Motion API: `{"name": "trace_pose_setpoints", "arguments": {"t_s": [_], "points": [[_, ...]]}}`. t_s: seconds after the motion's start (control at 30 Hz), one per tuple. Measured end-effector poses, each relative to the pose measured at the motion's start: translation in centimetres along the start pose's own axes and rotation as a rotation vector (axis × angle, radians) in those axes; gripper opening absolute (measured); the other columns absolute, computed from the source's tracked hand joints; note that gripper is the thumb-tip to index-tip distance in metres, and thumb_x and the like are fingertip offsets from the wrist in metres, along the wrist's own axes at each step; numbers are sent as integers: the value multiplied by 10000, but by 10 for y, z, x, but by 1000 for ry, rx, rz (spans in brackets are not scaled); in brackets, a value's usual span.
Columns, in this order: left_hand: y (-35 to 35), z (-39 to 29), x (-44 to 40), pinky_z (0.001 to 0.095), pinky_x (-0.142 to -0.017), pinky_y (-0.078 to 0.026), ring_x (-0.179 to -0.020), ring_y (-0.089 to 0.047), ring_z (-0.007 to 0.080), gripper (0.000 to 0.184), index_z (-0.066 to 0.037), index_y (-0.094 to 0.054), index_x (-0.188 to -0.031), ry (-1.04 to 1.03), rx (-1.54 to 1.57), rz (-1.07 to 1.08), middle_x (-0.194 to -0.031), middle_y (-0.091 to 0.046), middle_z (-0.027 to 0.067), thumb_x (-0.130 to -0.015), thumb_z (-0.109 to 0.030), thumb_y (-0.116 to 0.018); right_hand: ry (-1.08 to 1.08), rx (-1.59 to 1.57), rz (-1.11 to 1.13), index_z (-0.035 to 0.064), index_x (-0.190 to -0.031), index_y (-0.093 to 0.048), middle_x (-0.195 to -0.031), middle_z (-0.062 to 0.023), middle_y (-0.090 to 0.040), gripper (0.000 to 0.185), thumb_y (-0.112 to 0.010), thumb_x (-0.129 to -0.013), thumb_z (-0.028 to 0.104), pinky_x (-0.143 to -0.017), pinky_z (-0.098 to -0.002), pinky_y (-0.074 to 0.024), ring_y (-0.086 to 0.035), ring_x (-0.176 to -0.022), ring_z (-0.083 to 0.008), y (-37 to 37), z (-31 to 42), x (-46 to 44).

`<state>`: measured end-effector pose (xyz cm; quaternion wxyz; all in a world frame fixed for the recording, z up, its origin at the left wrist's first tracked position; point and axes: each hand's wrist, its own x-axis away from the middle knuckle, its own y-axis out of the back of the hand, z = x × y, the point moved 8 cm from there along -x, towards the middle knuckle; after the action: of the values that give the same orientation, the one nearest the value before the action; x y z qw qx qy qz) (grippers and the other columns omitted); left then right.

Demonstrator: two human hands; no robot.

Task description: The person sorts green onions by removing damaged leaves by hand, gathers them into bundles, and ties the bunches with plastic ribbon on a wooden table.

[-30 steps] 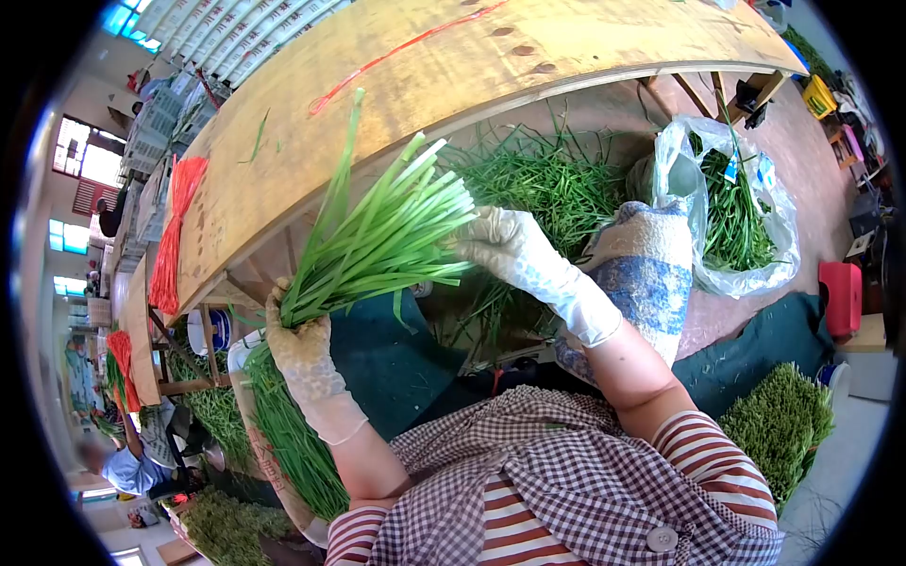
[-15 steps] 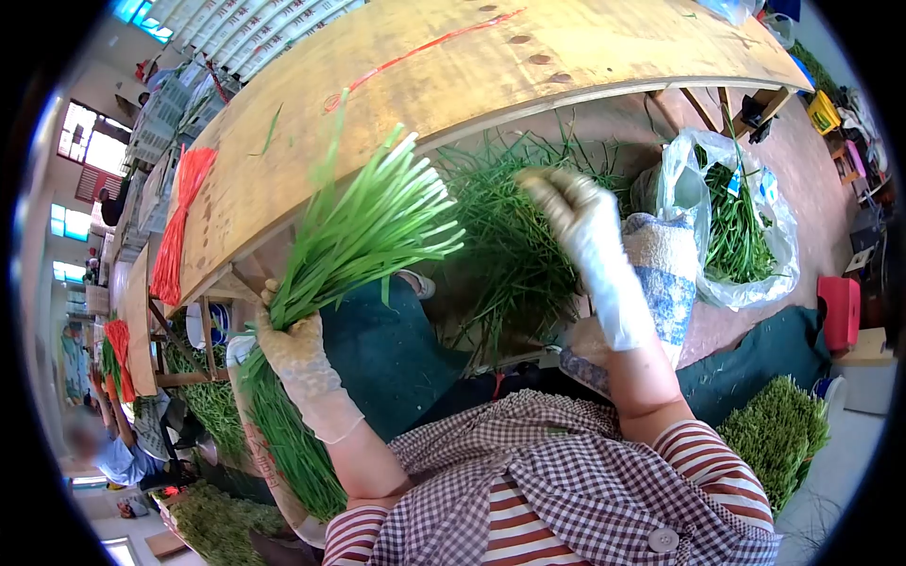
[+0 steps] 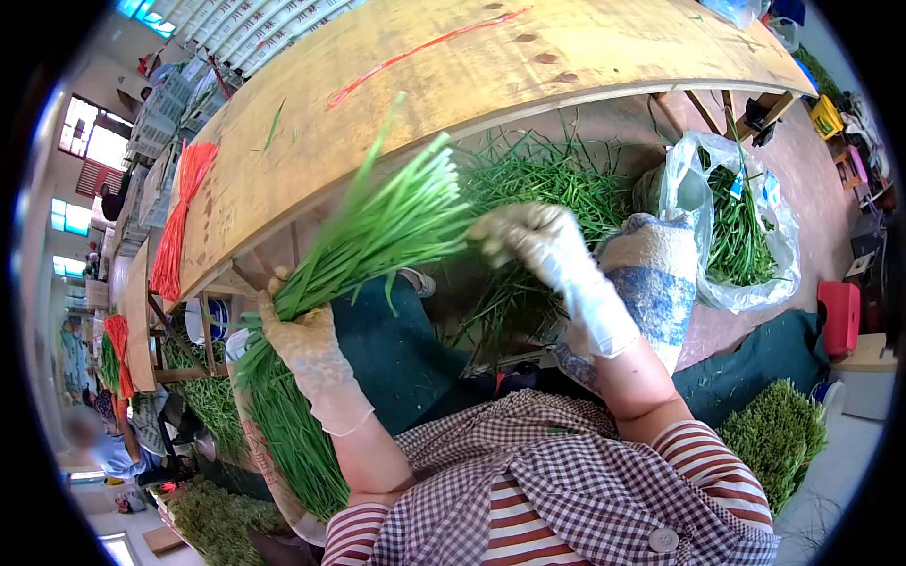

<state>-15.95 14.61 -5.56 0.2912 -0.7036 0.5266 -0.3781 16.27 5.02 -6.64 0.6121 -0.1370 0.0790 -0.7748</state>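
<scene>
I read this as partway along: a thick bunch of long, flat green leaves with pale ends [image 3: 382,231] is gathered, and I can make out no tie around it. On my left, the white-gloved left hand [image 3: 302,332] is closed around its lower part, holding it in the air just in front of the near edge of the long yellowish wooden table [image 3: 453,87], pale ends pointing up and right. The white-gloved right hand [image 3: 528,236] sits by those ends with fingers curled; blur keeps me from telling whether it pinches a leaf. Plenty is left loose: a dark green tangled heap [image 3: 562,189] lies on the floor below that near edge, and more greens fill a clear plastic bag [image 3: 681,179] near the table's right end. A thin red strand [image 3: 411,54] lies towards the far edge; a bright red tied bundle of strands [image 3: 170,255] hangs at the left end.
</scene>
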Motion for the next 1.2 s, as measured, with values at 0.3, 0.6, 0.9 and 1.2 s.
{"name": "trace_pose_setpoints", "arguments": {"t_s": [0.3, 0.6, 0.9, 1.2], "points": [[1, 0, -4, 466, -842, -514, -905, -637, 228, 247, -81, -587, -833, 18, 17, 42, -911, -684, 80, -959, -250, -458, 423, 505, -187, 93, -1150, -649, -1143, -116, -648, 425, -763, -748, 168, -797, -317, -547, -676, -909, -231, 0, 49, 14], [2, 1, -3, 481, -845, -511, -923, -641, 256, 241, -62, -596, -900, 90, 85, 28, -970, -680, 112, -963, -245, -453, 730, 777, -460, 108, -897, -700, -849, -85, -686, 143, -630, -801, 29, -670, -296, -543, -667, -791, -257, 18, 41, 7], [-4, 8, -4, 492, -872, -507, -944, -648, 259, 244, -48, -585, -882, 167, 190, 69, -945, -683, 117, -971, -213, -429, 425, 482, -291, 73, -953, -727, -893, -123, -693, 340, -806, -705, 292, -817, -323, -499, -648, -826, -221, 1, 26, -1], [-9, 19, 7, 492, -868, -503, -935, -638, 242, 257, -58, -575, -836, 136, 73, 28, -923, -680, 105, -974, -206, -416, 685, 558, -177, 96, -794, -732, -749, -97, -676, 120, -758, -734, 196, -687, -368, -477, -613, -726, -276, -25, 16, -7]]}}
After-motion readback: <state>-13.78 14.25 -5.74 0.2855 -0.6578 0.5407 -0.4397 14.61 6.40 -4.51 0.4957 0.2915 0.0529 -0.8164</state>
